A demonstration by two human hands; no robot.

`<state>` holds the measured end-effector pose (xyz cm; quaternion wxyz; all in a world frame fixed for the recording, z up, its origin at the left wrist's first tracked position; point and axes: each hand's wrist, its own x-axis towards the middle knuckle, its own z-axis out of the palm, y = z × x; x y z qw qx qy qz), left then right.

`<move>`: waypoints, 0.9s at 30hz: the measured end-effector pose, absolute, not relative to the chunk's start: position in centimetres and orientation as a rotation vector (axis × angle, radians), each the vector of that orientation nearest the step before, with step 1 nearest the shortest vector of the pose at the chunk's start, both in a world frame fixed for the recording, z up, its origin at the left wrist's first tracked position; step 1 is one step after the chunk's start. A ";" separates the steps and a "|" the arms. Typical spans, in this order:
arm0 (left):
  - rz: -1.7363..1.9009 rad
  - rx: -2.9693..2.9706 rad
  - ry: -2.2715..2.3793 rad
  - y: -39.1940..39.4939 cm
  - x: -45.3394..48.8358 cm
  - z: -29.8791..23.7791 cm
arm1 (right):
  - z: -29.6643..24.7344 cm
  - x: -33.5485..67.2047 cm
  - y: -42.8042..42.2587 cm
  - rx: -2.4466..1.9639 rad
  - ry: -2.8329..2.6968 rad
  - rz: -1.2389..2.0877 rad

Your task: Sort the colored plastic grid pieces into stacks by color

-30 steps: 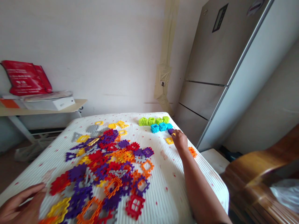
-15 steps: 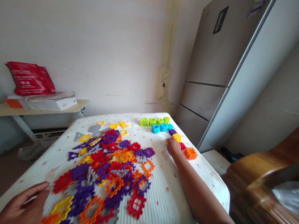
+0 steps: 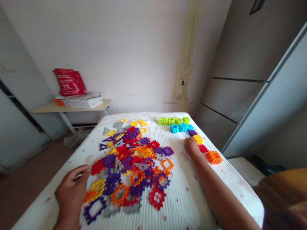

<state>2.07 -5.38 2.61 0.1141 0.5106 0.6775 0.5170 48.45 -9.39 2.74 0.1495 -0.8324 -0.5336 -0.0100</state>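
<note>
My right hand [image 3: 192, 147] reaches across the bed-like padded surface, its fingers closed on a small yellow toothed plastic piece, of which only an edge shows. Close beside it on the right sit a stack of yellow pieces [image 3: 198, 139] and some red pieces [image 3: 203, 148]. My left hand [image 3: 73, 188] rests at the left of a big loose pile of toothed building pieces [image 3: 134, 159]. Its fingers are loosely curved, with a gap behind the thumb and nothing visible between them. A yellow piece [image 3: 98, 188] and an orange one lie nearest to it.
Green stacks [image 3: 171, 121], blue stacks [image 3: 182, 127], a purple stack [image 3: 192, 133] and an orange stack [image 3: 214, 157] line the far and right side. A refrigerator [image 3: 230, 99] stands at the right. A side table [image 3: 51, 108] holds boxes and a red bag [image 3: 69, 82].
The view has turned left, so everything sits further right in the picture. My right hand remains beside the yellow stack, and my left hand stays near the pile's left edge.
</note>
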 end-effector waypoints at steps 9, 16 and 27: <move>1.656 1.452 1.813 -5.0 2.2 1.7 | 0.9 49.9 -8.7 -2.370 -1.643 -0.169; 1.638 1.692 1.794 -5.3 2.4 1.7 | 1.5 49.2 -9.2 -2.293 -1.647 -0.301; 0.671 2.626 1.367 -1.5 14.1 8.4 | 1.9 45.4 -8.3 -2.179 -1.810 -0.217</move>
